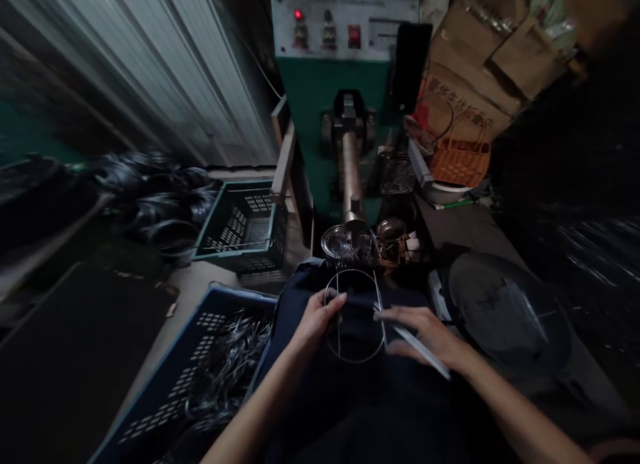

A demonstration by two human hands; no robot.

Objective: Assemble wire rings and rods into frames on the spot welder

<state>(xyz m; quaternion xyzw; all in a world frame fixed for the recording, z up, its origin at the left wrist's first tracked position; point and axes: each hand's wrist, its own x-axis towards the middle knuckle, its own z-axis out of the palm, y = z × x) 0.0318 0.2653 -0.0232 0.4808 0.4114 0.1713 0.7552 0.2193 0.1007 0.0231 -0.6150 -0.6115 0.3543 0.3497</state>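
Head view: left hand (317, 321) grips an oval wire hoop (355, 271) at its left side, over a dark cloth lap (355, 397). Right hand (425, 334), apart from the left, holds a flat metal strip (423, 351) at the hoop's right side. Blue perforated crate (165, 377) holding wire loops lies left; green machine (310, 97) with steel shaft (351, 177) stands ahead.

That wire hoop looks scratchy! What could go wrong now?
The thin wire hoop might scratch the left hand gripping it. The metal strip sticks out past the right hand, so it could slip or poke something. The green machine's red light is lit, so it may be powered, and fingers near it could perhaps get hurt.
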